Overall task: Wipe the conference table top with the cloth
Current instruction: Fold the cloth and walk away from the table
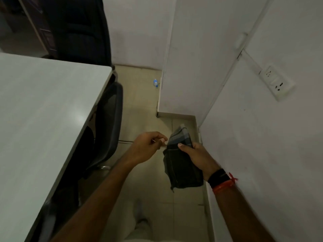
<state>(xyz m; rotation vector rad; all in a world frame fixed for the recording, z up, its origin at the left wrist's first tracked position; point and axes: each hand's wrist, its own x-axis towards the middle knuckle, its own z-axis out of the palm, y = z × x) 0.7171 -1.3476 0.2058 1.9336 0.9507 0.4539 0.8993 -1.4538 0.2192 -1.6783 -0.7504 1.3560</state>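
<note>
White wall [262, 137] fills everything from one to five o'clock, and a socket plate [277, 82] sits on it at two o'clock. Pale tiled floor [139, 105] runs up the middle as a narrow aisle, with a small blue bottle [155, 83] lying near the wall's corner at twelve. Over at nine o'clock, the grey table [43, 110] spreads wide, a bright glare spot on its top. A dark chair [108, 123] is tucked under its right edge, and a second dark chair back [78, 28] stands at eleven.

Centre of the view now: the cloth [181, 170], dark and folded, is up in the air over the floor, well apart from the table. The right hand [197, 156] grips it from the right, thumb pressed across the front and fingers wrapped behind. A black wristband [218, 177] and a red thread [225, 186] circle that wrist. The left hand [146, 147] comes in from seven o'clock, fingers curled tight, thumb and fingertips pinching at the cloth's upper left edge. A lighter checked fold pokes out at the cloth's top, towards twelve.
</note>
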